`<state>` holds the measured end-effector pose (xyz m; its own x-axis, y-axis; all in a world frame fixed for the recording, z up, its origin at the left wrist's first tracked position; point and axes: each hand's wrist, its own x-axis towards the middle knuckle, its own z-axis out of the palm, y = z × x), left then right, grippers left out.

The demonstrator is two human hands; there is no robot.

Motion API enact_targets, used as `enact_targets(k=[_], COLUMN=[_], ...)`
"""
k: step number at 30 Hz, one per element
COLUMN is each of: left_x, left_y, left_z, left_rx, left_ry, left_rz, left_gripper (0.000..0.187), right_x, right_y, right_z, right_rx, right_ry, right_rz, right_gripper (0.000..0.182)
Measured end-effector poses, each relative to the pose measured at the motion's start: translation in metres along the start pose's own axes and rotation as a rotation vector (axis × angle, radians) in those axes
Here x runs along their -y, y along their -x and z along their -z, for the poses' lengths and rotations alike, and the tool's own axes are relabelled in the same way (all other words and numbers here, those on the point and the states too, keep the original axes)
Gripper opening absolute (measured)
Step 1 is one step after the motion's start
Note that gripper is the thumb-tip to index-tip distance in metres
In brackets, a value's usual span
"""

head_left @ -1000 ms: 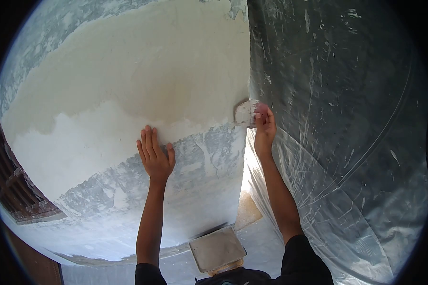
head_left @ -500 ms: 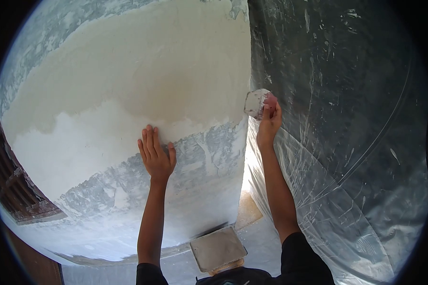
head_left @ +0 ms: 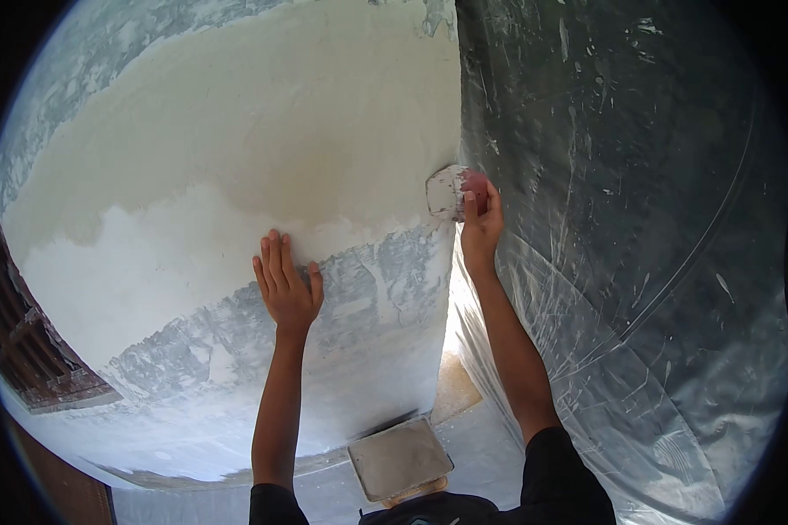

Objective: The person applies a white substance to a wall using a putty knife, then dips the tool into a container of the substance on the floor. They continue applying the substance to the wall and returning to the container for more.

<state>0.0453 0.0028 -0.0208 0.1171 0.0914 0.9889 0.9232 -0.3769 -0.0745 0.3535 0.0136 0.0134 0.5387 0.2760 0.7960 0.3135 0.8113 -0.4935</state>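
Steadiness at the edge is depending mostly on the right hand, whose grip is pinching a flat red-and-white piece by its red end, the thumb lying on the near face while the other fingers are curling around the outer side. The piece is sitting across the upright edge of the wall, its whitish part overlapping the pale coat and its red part reaching over toward the dark plastic sheet; how firmly it is pressing, the view is not showing. The left hand is holding nothing: its fingers are spreading slightly and the palm is facing the wall, where the pale coat is meeting the patchy grey band, apparently bracing the body. For good work here, the right wrist should probably be staying loose and the piece lying flat, since a tilting corner could be gouging the coat or rounding the edge. Light, even pressure seems to be calling for that left-hand brace. The loose clear plastic is hanging near the right forearm, so snagging is worth watching. Below, a grey rectangular board is resting near the body, well apart from both hands.
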Motion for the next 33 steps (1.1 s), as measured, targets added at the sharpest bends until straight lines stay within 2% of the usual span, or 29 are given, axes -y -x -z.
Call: enact_targets(k=[1,3,5,7,8,9,11,13,16,17,19,20,22,25,26,27,29,31,33], left_x=[0.000,-0.001,0.001,0.000,0.000,0.000,0.000,-0.001,-0.001,-0.001,0.000,0.000,-0.001,-0.001,-0.001,0.000,0.000,0.000,0.000], left_y=[0.000,0.001,0.000,0.001,0.001,0.001,0.001,0.000,0.000,0.000,0.000,0.000,-0.001,-0.001,-0.001,-0.001,0.000,0.000,0.000], left_z=[0.000,0.001,0.001,0.000,0.000,0.000,0.001,0.002,0.001,0.000,0.000,0.000,0.002,0.001,0.000,0.000,0.000,0.001,0.001], left_rx=[-0.004,0.004,0.005,-0.003,-0.002,-0.002,-0.002,0.007,0.000,0.000,-0.009,-0.006,0.001,-0.010,-0.013,-0.008,0.002,0.005,0.005], left_ry=[0.004,0.000,-0.008,-0.006,-0.004,0.003,0.006,-0.010,-0.011,-0.008,0.001,0.002,0.003,-0.019,-0.020,-0.013,-0.004,0.004,-0.002], left_rz=[-0.003,-0.002,0.000,-0.001,0.000,0.000,0.003,-0.002,-0.003,-0.003,-0.003,-0.004,0.001,-0.010,-0.009,-0.004,-0.002,0.001,-0.002], left_gripper=[0.054,0.054,0.054,0.054,0.054,0.054,0.054,0.054,0.054,0.054,0.053,0.053,0.053,0.053,0.053,0.053,0.053,0.054,0.054], right_x=[-0.005,0.008,0.010,0.016,0.012,0.010,0.011,0.020,0.030,0.026,0.017,0.014,0.010,0.016,0.021,0.014,0.001,0.000,0.005], right_y=[-0.002,-0.011,-0.011,-0.003,-0.003,-0.004,-0.013,-0.019,-0.016,-0.014,-0.015,-0.019,-0.026,-0.020,-0.012,-0.006,0.004,0.003,-0.005], right_z=[0.003,0.005,0.003,-0.004,-0.004,-0.003,-0.001,0.000,-0.005,-0.008,-0.010,-0.008,0.000,0.003,0.001,0.001,0.001,0.005,0.008], right_rx=[-0.003,-0.243,-0.240,0.010,0.061,0.061,-0.168,-0.237,-0.079,0.005,0.070,0.068,-0.171,-0.204,-0.108,-0.108,0.180,0.106,-0.238], right_ry=[0.002,-0.234,-0.249,-0.286,-0.078,-0.075,-0.189,-0.252,-0.359,-0.324,-0.101,-0.100,-0.211,-0.390,-0.362,-0.361,-0.013,-0.002,-0.273], right_rz=[-0.002,-0.193,-0.141,-0.042,-0.040,-0.041,-0.194,-0.236,-0.130,-0.076,-0.048,-0.051,-0.194,-0.163,-0.133,-0.133,0.013,-0.037,-0.209], right_gripper=[0.036,0.035,0.035,0.036,0.036,0.036,0.033,0.035,0.036,0.035,0.033,0.033,0.031,0.030,0.031,0.031,0.036,0.035,0.033])
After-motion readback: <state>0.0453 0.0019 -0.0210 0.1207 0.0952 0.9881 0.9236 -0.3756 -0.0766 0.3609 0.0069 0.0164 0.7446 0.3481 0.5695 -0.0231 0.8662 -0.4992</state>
